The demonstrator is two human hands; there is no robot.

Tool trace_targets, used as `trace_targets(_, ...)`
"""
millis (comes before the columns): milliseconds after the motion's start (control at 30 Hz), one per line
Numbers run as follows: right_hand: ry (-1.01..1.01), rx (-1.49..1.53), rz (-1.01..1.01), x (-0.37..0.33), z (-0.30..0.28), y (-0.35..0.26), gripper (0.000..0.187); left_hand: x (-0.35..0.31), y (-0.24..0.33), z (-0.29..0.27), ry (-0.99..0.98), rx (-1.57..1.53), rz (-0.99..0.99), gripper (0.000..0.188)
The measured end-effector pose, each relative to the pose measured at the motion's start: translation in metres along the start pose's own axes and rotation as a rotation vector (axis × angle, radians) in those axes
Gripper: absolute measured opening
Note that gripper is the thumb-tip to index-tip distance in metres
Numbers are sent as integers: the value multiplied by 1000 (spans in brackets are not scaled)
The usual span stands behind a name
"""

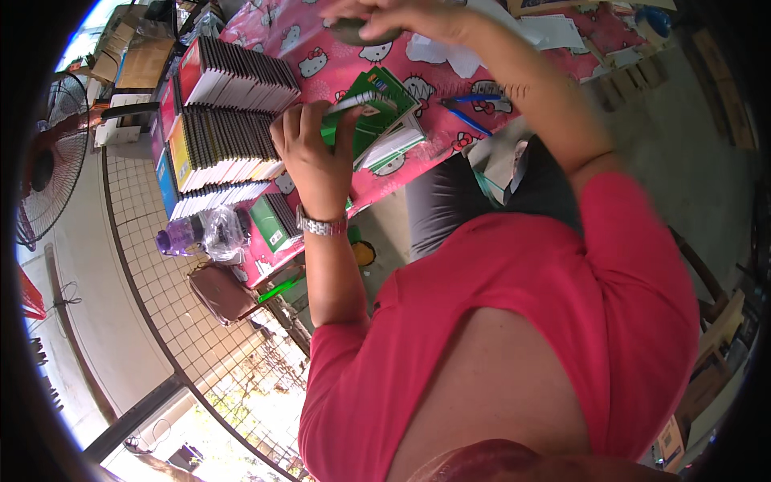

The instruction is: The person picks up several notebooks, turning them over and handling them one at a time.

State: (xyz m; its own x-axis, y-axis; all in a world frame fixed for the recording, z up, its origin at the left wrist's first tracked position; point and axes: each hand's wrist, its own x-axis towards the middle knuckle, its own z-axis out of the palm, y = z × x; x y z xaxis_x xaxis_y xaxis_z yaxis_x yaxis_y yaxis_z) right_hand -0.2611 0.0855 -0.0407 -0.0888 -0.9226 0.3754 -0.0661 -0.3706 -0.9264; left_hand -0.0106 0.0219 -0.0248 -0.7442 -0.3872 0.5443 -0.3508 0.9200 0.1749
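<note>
My left hand, with a metal watch on its wrist, grips the edge of a green notebook between thumb and fingers. A thin dark spiral wire runs out from the notebook's top edge to the right. More green-edged notebooks lie under it. At the far edge of the view, my right hand has its fingers on a dark, smooth oval object; its exact kind is unclear. Blue-handled pliers lie to the right of the notebooks.
Tall stacks of spiral notebooks stand left on the pink patterned tablecloth, with a few green notebooks nearer. A purple bottle, a brown pouch and a fan are further left. White papers lie at the back right.
</note>
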Motion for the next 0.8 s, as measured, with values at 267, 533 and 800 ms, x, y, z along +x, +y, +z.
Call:
trace_targets(267,-561,213,224,-4,-8,-76,51,17,14,7,86,-62,105,37)
trace_targets(533,-625,-26,160,8,-8,-60,51,20,12,4,38,-103,82,45)
trace_targets(800,-573,173,279,13,-8,-57,51,18,12,-2,23,-132,63,44)
